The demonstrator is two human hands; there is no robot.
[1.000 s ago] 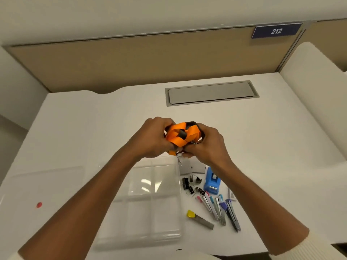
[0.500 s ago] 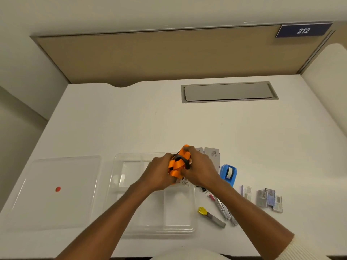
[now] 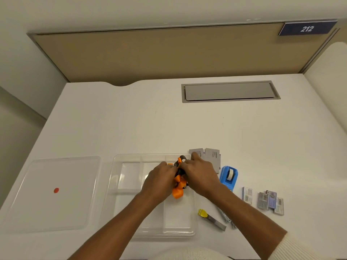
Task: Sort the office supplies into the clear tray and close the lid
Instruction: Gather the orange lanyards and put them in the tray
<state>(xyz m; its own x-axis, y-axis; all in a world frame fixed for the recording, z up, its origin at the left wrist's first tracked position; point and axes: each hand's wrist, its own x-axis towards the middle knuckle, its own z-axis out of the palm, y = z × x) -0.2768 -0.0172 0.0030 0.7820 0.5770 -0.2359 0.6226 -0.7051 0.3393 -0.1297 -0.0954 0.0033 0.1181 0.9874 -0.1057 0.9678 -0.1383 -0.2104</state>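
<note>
— What have you got in your hands?

— Both my left hand (image 3: 161, 178) and my right hand (image 3: 199, 175) are closed around a bunched orange and black lanyard (image 3: 179, 182), fingers curled tight on it from either side. I'm holding it over the clear tray (image 3: 127, 196), at the right end of the tray's far compartments; a loop of orange strap hangs below my hands toward the tray floor.

— And the lid?

— The clear lid (image 3: 54, 192), with a red dot on it, lies flat on the tabletop (image 3: 131, 124) just left of the tray.

— What's on the right?

— Two grey card boxes (image 3: 213, 156) beside my right hand, a blue tape dispenser (image 3: 229, 177) nearer me, small staple boxes (image 3: 270, 201) further right, and a yellow-tipped metal cutter (image 3: 211, 218) by the tray's near right corner.
</note>
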